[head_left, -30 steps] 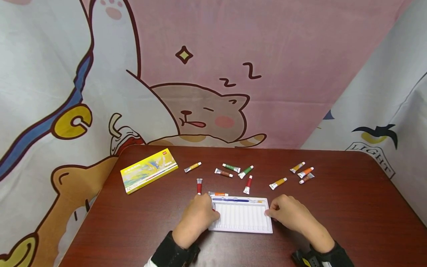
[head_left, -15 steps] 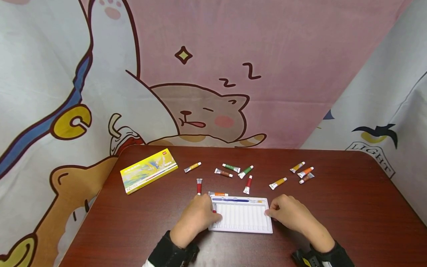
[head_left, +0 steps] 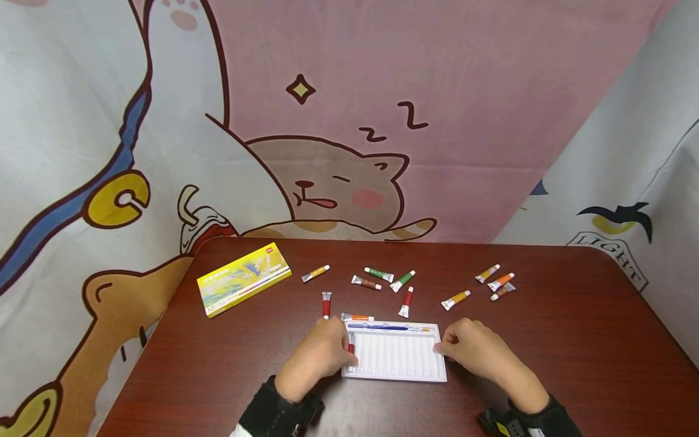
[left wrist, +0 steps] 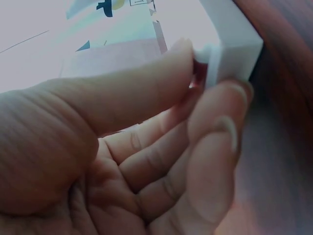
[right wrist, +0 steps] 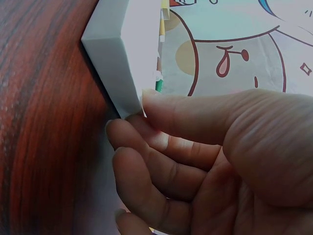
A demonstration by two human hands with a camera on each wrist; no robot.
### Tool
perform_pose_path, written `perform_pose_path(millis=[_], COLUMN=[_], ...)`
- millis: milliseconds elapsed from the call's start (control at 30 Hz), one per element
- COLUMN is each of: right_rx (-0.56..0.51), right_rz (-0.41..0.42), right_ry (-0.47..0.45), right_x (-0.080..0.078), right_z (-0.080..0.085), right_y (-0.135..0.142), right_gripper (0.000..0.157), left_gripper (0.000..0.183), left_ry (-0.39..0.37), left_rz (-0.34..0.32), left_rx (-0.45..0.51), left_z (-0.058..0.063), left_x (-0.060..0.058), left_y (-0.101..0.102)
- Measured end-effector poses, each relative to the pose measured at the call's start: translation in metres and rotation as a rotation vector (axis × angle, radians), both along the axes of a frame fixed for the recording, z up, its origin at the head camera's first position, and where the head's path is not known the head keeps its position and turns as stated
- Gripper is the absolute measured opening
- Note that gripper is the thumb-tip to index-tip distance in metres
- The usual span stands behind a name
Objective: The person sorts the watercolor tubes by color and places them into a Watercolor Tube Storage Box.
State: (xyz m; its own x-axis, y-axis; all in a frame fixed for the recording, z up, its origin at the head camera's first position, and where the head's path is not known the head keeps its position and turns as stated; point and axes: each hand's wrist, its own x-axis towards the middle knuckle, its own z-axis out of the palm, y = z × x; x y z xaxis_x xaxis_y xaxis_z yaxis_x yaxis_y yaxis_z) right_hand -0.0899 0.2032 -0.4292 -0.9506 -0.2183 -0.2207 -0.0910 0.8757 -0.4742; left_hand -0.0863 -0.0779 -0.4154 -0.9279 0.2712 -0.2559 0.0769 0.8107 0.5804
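A white plastic tray (head_left: 401, 379) with a row of narrow slots lies in the middle of the table's near half. Along its far side rests a blue-handled paintbrush (head_left: 378, 328). My left hand (head_left: 314, 358) grips the tray's left end, thumb over the rim and fingertips against the outer wall (left wrist: 238, 58). A red paint tube (head_left: 351, 345) lies in the leftmost slot beside that thumb, which partly hides it. At the opposite end, my right hand (head_left: 475, 351) pinches the tray's right edge (right wrist: 108, 63) between thumb and curled fingers.
Just beyond the tray are an orange tube (head_left: 359, 317) and a red tube (head_left: 326, 303). Several more tubes, among them a green one (head_left: 402, 281) and a yellow-orange one (head_left: 455, 300), are scattered farther back. A yellow box (head_left: 244, 280) stands at the back left.
My left thumb slid a little along the tray's left end towards me, uncovering more of the red tube. The left wrist shifted slightly left. My right hand and the tray stayed put.
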Motion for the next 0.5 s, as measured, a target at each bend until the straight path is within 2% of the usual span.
perform_pose_path(millis=[200,500], right_rx=[-0.004,-0.003], right_rz=[0.002,-0.002], right_ry=[0.0,-0.01], right_x=[-0.0002,-0.0003], right_z=[-0.0005,-0.0011], right_y=[0.0006,0.0003], right_gripper=[0.03,0.029], left_gripper=[0.033,0.034], left_ry=[-0.056,-0.083], left_rz=[0.023,0.047], left_rx=[0.049,0.08], left_z=[-0.0011,-0.0007], left_x=[-0.002,-0.0035], left_y=[-0.0012,-0.0029])
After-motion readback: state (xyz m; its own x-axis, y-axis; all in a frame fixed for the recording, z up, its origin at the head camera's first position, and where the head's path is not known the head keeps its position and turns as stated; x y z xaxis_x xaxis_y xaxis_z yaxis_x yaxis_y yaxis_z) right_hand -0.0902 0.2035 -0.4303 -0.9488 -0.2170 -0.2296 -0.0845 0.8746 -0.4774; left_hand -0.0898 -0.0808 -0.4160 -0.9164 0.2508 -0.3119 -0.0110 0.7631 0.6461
